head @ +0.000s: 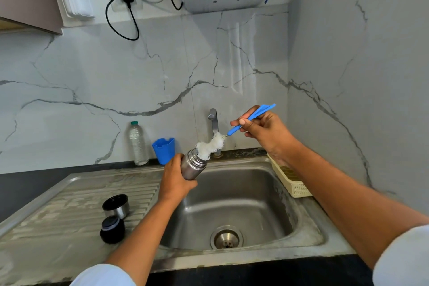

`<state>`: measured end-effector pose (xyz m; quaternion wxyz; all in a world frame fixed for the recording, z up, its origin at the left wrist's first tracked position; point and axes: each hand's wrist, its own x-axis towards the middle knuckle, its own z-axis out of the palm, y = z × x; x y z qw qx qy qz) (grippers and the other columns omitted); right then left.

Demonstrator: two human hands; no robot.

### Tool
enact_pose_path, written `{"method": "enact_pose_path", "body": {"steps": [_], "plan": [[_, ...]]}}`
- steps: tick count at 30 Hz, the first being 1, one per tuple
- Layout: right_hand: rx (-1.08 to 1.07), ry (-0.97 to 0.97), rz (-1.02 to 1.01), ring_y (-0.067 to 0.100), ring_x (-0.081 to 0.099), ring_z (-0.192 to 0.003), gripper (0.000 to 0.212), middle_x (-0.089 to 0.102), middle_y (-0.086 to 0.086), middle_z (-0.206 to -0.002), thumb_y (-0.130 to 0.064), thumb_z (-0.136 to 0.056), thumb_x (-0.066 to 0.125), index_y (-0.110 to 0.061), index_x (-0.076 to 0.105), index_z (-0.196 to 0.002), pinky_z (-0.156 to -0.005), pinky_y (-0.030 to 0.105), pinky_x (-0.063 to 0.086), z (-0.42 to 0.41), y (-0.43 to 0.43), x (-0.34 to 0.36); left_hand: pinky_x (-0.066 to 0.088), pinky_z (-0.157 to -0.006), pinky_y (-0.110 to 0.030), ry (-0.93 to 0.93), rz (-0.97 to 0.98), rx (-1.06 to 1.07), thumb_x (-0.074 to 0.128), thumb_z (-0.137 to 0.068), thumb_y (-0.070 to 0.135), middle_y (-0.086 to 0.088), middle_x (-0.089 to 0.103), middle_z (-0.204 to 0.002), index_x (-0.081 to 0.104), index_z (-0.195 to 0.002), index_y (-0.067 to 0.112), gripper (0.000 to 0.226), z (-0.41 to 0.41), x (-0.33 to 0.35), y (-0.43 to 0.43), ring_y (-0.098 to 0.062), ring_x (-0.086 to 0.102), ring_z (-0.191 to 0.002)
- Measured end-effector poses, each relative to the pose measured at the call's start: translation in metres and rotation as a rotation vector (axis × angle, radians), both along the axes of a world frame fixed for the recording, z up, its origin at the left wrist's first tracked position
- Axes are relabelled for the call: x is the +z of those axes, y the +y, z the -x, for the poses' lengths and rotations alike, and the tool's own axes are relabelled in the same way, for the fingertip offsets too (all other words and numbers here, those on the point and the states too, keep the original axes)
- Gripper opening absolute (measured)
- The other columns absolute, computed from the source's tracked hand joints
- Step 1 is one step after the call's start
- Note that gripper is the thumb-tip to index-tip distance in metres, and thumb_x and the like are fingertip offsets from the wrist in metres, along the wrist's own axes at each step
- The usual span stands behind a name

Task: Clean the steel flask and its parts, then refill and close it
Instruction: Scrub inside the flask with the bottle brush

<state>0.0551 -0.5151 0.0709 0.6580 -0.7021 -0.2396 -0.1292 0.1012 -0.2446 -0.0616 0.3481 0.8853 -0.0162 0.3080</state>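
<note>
1. The left hand curls its fingers round the lower body of the steel flask, holding it tilted, with its mouth up and to the right, over the sink
2. Up and to the right of that grip, the right hand pinches the blue handle of the bottle brush between thumb and fingers
3. The white bristle head bends at the flask's open mouth, just above the left grip; how far it reaches inside cannot be told
4. Below and left of the left grip, the cup lid and the black stopper stand just beside each other on the drainboard, well apart from the flask
5. Behind the left grip rises the tap, with a blue cup and a plastic bottle to its left; a cream basket lies below the right wrist
</note>
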Motion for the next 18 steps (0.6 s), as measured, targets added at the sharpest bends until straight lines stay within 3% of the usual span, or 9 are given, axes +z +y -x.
{"method": "enact_pose_path", "body": {"steps": [8,11,13,18], "plan": [[0.081,-0.001,0.009,0.018,0.072,-0.104,0.004,0.078,0.007,-0.102,-0.008,-0.099,0.062,-0.006,0.065,-0.097,-0.092,0.029,0.056,-0.003,0.008,-0.018,0.040,-0.069,-0.028,0.038,-0.050,-0.066,0.090,-0.059,0.011,-0.001,0.054,-0.115,0.052,-0.127,0.019,0.078,0.007,0.001,-0.001,-0.023,0.056,-0.103],[0.082,-0.037,-0.024,0.029,0.071,-0.104,0.007,0.077,0.016,-0.101,-0.006,-0.096,0.066,-0.010,0.068,-0.091,-0.092,0.034,0.056,-0.002,0.025,-0.036,0.042,-0.077,-0.028,0.017,-0.095,-0.120,0.092,-0.060,0.013,0.001,0.051,-0.120,0.050,-0.134,0.018,0.085,0.006,0.017,-0.016,-0.018,0.051,-0.108],[0.065,-0.032,-0.041,0.027,0.072,-0.104,0.005,0.076,0.018,-0.102,-0.004,-0.095,0.067,-0.007,0.067,-0.091,-0.093,0.033,0.057,-0.003,0.029,-0.041,0.042,-0.082,-0.031,0.005,-0.114,-0.107,0.091,-0.059,0.012,0.002,0.052,-0.118,0.051,-0.133,0.017,0.085,0.002,0.026,-0.017,-0.020,0.051,-0.110],[0.057,0.106,-0.059,0.025,0.073,-0.099,0.006,0.076,0.017,-0.102,-0.003,-0.090,0.073,-0.003,0.073,-0.095,-0.088,0.032,0.058,-0.004,0.019,-0.047,0.039,-0.084,-0.032,-0.005,-0.171,-0.069,0.089,-0.060,0.009,0.003,0.052,-0.117,0.051,-0.135,0.015,0.085,0.006,0.025,-0.006,-0.017,0.045,-0.109]]}}
